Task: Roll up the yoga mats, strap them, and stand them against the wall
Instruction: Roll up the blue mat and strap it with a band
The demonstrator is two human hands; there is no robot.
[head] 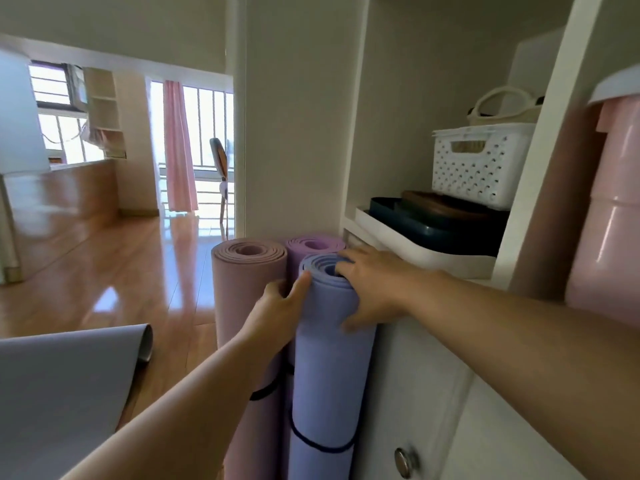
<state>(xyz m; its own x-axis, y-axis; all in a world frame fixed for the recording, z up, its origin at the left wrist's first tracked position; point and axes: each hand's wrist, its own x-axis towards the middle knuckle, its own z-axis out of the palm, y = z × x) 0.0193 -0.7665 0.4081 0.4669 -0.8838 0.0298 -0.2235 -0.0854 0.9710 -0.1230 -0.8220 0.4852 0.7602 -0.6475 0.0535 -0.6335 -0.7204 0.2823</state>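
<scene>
1. The rolled blue mat (332,368) stands upright with a dark strap (317,445) round it, against the white cabinet (433,393) on its right.
2. The left hand (277,303) has its grip closed round the mat's left side, and the right hand (374,289) grips its top rim.
3. The pink mat (246,292) stands just left, and the purple mat (313,245) is beyond.

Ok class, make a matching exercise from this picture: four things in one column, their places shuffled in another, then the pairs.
1 blue yoga mat
2 pink yoga mat
3 grey yoga mat
4 white basket

A in the shelf unit
B mostly unrolled, lower left
C gripped by left hand and right hand
D leftmost standing roll

Pairs: 1-C, 2-D, 3-B, 4-A
</scene>
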